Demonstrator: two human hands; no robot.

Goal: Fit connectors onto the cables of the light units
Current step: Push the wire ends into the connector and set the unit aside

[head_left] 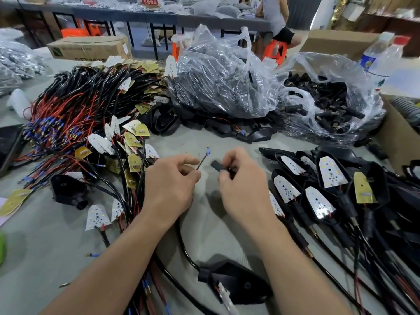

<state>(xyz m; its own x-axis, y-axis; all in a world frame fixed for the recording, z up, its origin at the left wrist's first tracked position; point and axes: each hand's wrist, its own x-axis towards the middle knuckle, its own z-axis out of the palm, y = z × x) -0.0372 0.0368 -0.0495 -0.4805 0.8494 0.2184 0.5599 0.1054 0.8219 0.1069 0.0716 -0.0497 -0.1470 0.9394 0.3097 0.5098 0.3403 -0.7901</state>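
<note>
Light unit [236, 284] sits closest; just past it left hand [172, 180] pinches the cable [203, 159], right hand [242, 187] pinches a connector [216, 165].

Cable heap [86, 103] at left, light units [329, 176] at right, bags [222, 83] behind.

Black connector [216, 165]: rear half hiding inside the right hand [241, 189]. Green item [1, 248]: running off the left edge, unidentifiable. Red sign [150, 1]: lettering blurring beyond reading.
</note>
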